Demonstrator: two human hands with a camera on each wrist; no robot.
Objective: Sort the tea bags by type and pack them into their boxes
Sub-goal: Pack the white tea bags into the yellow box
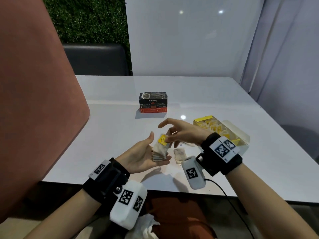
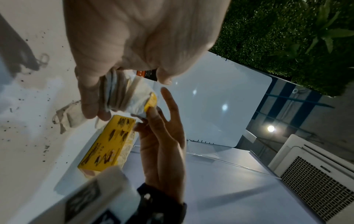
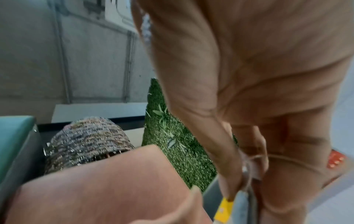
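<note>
Yellow box (image 1: 241, 135) part-filled. Left hand (image 1: 143, 156) cups a stack (image 1: 159, 152); right hand (image 1: 179, 133) pinches its yellow tag (image 1: 162, 139). One bag (image 1: 179, 155) left on table (image 1: 224, 104).

A glossy white table (image 1: 215, 94) was seen carrying the things, its surface reflecting ceiling lights. A closed black box (image 1: 153, 102) with a red lower band was stood upright toward the middle, well apart from an open yellow box (image 1: 222, 131), which was laid near the right side with pale tea bags and yellow tags showing inside. A single loose tea bag (image 1: 179, 154) was laid flat near the front edge, and dark specks (image 2: 44, 148) were scattered on the surface around it.
</note>
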